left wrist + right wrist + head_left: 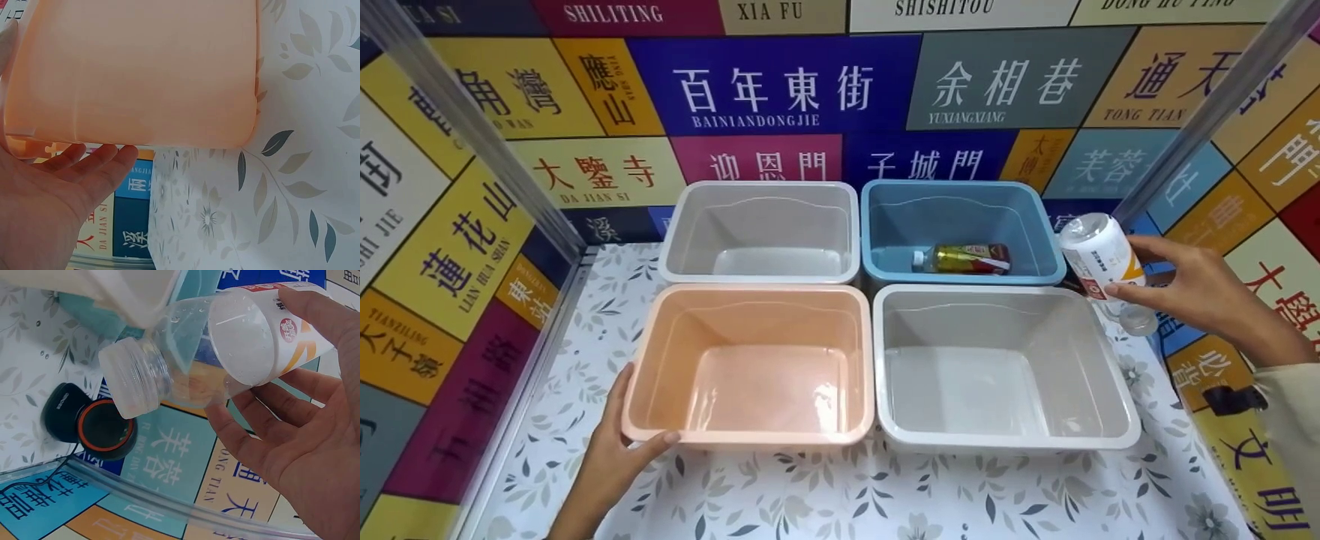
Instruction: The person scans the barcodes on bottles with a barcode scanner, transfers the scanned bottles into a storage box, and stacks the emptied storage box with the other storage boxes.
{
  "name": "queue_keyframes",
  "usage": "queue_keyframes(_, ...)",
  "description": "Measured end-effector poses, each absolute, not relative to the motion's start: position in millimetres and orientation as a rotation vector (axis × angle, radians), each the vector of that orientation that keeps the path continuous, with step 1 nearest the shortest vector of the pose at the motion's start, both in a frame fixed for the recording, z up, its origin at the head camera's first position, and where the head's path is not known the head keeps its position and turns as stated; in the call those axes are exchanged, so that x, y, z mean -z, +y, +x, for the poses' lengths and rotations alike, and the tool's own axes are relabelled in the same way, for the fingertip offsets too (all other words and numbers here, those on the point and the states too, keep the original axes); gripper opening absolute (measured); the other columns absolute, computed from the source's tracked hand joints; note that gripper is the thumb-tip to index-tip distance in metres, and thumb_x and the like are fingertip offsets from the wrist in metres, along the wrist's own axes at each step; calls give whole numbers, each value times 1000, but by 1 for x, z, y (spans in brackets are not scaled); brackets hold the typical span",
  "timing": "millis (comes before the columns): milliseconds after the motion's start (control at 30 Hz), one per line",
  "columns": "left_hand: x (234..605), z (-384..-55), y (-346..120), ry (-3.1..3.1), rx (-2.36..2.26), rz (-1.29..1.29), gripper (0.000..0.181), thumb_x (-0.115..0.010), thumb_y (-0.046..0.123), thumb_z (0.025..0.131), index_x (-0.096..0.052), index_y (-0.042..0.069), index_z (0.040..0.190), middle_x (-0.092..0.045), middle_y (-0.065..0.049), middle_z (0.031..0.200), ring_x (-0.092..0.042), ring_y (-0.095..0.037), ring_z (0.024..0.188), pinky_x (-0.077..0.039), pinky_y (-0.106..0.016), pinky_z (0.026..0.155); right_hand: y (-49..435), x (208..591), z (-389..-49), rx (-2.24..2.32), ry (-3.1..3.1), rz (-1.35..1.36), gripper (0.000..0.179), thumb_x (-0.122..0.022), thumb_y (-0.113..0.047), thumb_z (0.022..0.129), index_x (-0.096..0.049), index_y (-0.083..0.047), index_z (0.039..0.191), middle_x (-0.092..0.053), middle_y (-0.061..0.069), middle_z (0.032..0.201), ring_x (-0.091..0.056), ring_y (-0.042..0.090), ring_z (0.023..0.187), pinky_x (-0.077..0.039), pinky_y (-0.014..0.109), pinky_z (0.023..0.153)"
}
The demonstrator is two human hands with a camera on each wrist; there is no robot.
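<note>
My right hand (1192, 289) holds a clear plastic bottle (191, 349) by its white label, thumb on one side and fingers on the other. In the head view the bottle is tilted, base up and whitish cap (129, 377) down, beside the right ends of the blue bin (964, 279) and the front grey-white bin (1005, 444). At the front left corner of the peach bin (757, 437), my left hand (615, 442) grips with the thumb on the front rim and the fingers along the left side. A small bottle with a yellow-and-red label (971, 259) lies inside the blue bin.
A second grey-white bin (761, 279) stands behind the peach one, so the bins form a two-by-two block on a leaf-patterned cloth (825, 495). Walls with printed signs (772, 82) surround it. A round black device with an orange ring (107, 430) and cable sits near the right edge.
</note>
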State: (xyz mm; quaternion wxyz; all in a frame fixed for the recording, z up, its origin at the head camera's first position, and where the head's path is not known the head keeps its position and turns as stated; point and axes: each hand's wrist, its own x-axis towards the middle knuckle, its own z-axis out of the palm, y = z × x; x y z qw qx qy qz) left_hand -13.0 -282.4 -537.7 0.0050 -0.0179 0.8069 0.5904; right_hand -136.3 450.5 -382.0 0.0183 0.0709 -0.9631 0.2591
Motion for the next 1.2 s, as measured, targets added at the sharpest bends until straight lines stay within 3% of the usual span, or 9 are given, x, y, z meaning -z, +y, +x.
queue_keyframes(100,538,-13,-282,2531,-1848,-58,119,-88,8,93,-9,30,179,-24,-18,180,-47,-39,148,-51,-14,101,455,388,-136,-825,-2995,197,80,-90,-24,96,-52,2,160,-61,36,143,-66,66,112,-65,59,78)
queue_keyframes(367,538,-12,-282,2526,-1839,-77,119,-88,9,93,-9,34,179,-27,-17,179,-49,-37,146,-51,-15,101,467,404,-137,-803,-3006,133,82,-89,-24,97,-48,6,161,-55,41,149,-64,69,113,-60,71,83)
queue_keyframes(500,538,-12,-283,2521,-1840,-80,119,-88,9,94,-9,33,179,-26,-17,180,-49,-38,146,-53,-17,101,473,411,-138,-815,-3010,116,84,-88,-25,98,-45,9,162,-53,43,149,-64,71,113,-60,70,82)
queue_keyframes(900,538,-14,-283,2517,-1842,-79,119,-89,11,94,-8,31,179,-24,-19,180,-48,-40,147,-52,-16,100,486,425,-134,-886,-3047,70,91,-85,-39,99,-41,5,165,-53,40,153,-65,67,116,-68,43,73)
queue_keyframes(1067,537,-13,-282,2527,-1841,-71,119,-88,9,94,-8,29,179,-25,-19,179,-50,-39,146,-53,-17,100,489,432,-132,-873,-3018,73,87,-86,-37,99,-45,5,163,-58,39,146,-61,62,121,-53,12,70)
queue_keyframes(1133,537,-13,-282,2537,-1833,-65,119,-88,8,94,-8,28,179,-26,-20,179,-50,-40,145,-53,-16,99,490,435,-132,-869,-3010,73,86,-86,-37,99,-46,5,163,-60,39,143,-59,60,123,-46,7,69)
queue_keyframes(1200,537,-13,-282,2539,-1834,-60,119,-88,8,94,-8,27,179,-25,-20,179,-50,-40,146,-53,-16,100,491,437,-132,-876,-3008,74,86,-86,-37,99,-46,5,163,-59,39,145,-60,61,123,-50,9,68)
